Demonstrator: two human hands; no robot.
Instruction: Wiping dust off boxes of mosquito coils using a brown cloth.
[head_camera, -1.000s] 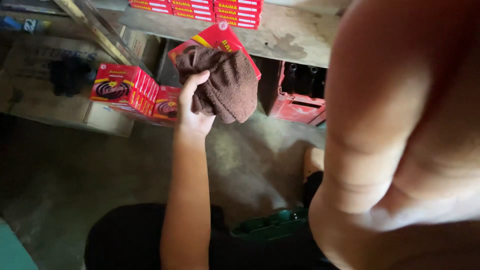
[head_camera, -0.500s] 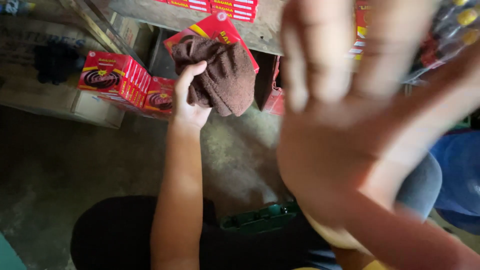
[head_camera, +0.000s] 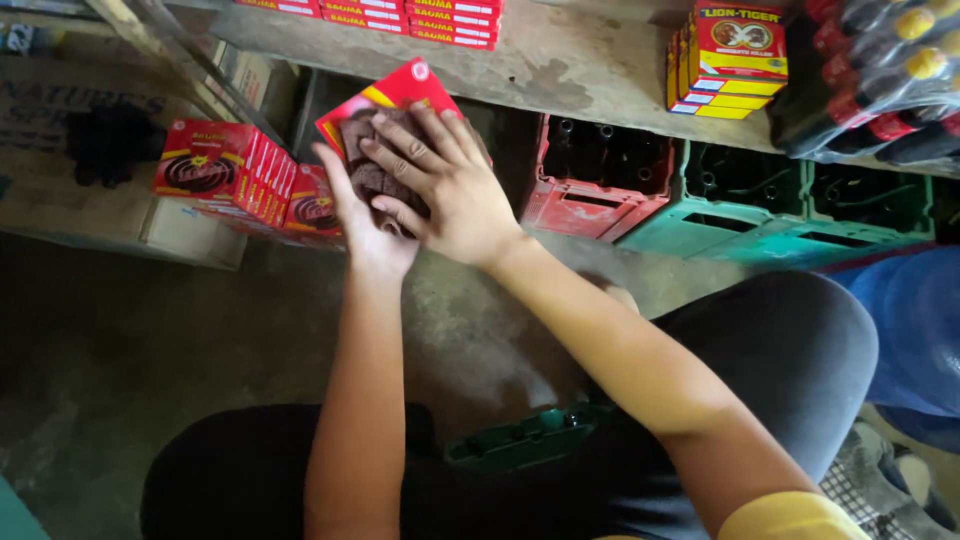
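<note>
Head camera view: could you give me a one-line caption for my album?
Left hand holds a red box while right hand presses a brown cloth on it.

Dim, soft daylight from above, deep shadow under the shelf, sharp centre, slight edge distortion
</note>
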